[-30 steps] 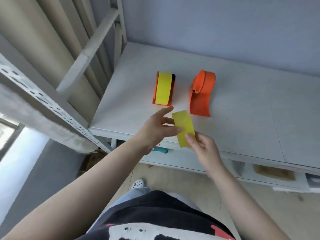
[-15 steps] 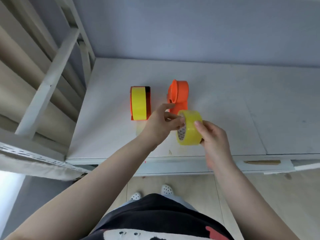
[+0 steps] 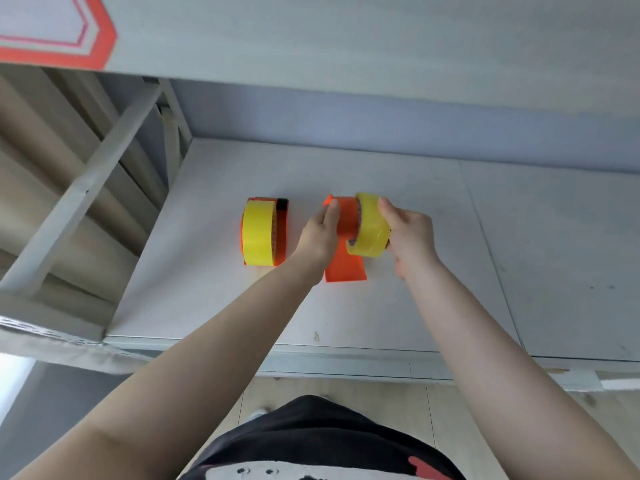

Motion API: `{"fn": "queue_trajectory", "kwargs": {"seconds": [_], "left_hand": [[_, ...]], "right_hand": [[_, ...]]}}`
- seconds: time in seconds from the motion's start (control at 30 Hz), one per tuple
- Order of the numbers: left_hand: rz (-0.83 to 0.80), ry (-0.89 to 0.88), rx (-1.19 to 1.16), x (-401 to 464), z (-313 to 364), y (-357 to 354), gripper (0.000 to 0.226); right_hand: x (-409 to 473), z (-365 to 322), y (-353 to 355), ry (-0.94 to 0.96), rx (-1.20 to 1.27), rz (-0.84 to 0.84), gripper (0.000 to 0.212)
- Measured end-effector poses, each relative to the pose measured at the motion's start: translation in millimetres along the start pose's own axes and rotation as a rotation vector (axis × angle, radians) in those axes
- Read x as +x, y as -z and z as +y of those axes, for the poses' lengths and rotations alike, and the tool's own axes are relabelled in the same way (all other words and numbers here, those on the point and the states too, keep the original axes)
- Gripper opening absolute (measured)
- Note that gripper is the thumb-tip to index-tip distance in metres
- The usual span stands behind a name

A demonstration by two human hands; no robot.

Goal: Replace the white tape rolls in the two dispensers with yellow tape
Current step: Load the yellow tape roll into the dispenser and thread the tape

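Fingers, right hand (image 3: 410, 233): curled round the outer rim of a yellow tape roll (image 3: 370, 226), thumb on top of the roll, other fingers behind it, gripping it.
Fingers, left hand (image 3: 317, 235): straight, laid flat against the left side of the orange hub, pressing it; holding nothing.
Yellow tape roll: upright on edge, its core hole facing 9 o'clock toward the hub, roll partly slid over the hub's right end. How far on, cannot tell.
Right dispenser (image 3: 346, 244): orange, at desk centre, hub up top, flat base sticking out toward 6 o'clock below both hands.
Left dispenser (image 3: 281, 233): orange, at 9 o'clock of the right dispenser, near but apart from it; already loaded with a second yellow roll (image 3: 259, 232) standing on edge. Black part at its 12 o'clock end.
Desk (image 3: 450, 289): white top, both dispensers resting on it; faint scuff marks toward 3 o'clock.
Frame: white slanted rails at 9 to 10 o'clock of the desk.
Overhead panel: white with an orange outline at 11 o'clock.
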State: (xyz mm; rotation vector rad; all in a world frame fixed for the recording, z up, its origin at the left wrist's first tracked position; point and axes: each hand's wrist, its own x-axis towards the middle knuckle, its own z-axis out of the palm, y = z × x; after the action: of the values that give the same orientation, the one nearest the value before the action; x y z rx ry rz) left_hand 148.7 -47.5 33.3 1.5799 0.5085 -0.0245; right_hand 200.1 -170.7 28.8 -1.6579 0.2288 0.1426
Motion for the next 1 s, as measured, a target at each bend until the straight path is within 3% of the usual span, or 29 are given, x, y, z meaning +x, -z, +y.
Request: {"fn": "queue_trajectory", "kwargs": {"seconds": [0.07,0.13,0.2,0.33,0.43,0.67,0.73,0.83,0.9,1.0], "left_hand": [[-0.049,0.018,0.002,-2,-5,-2,0.058],[-0.081,0.029,0.005,-2,-11,-2,0.051],[-0.091,0.022,0.009,-3,-12,3,0.037],[-0.117,-0.051,-0.03,0,-9,7,0.049],[-0.153,-0.083,-0.031,0,-12,2,0.015],[-0.176,-0.068,-0.129,-1,-35,6,0.039],[-0.199,-0.037,-0.121,-4,-43,10,0.036],[-0.217,-0.005,-0.131,-9,-57,17,0.024],[-0.226,-0.01,-0.129,-12,-60,19,0.03],[-0.211,-0.006,-0.103,-12,-59,19,0.041]], "right_hand": [[5,5,-4,0.047,-0.074,-0.02,0.085],[5,7,-7,0.06,-0.141,-0.046,0.084],[3,5,-8,0.089,-0.222,-0.061,0.072],[3,-2,-12,0.221,-0.312,-0.041,0.053],[1,2,-20,0.184,-0.255,-0.076,0.049],[-11,30,-21,0.072,-0.354,-0.173,0.053],[-10,32,-16,0.064,-0.356,-0.189,0.046],[-5,25,-5,0.246,-0.5,-0.192,0.046],[-4,17,-3,0.373,-0.565,-0.319,0.036],[-3,14,-5,0.405,-0.617,-0.459,0.026]]}}
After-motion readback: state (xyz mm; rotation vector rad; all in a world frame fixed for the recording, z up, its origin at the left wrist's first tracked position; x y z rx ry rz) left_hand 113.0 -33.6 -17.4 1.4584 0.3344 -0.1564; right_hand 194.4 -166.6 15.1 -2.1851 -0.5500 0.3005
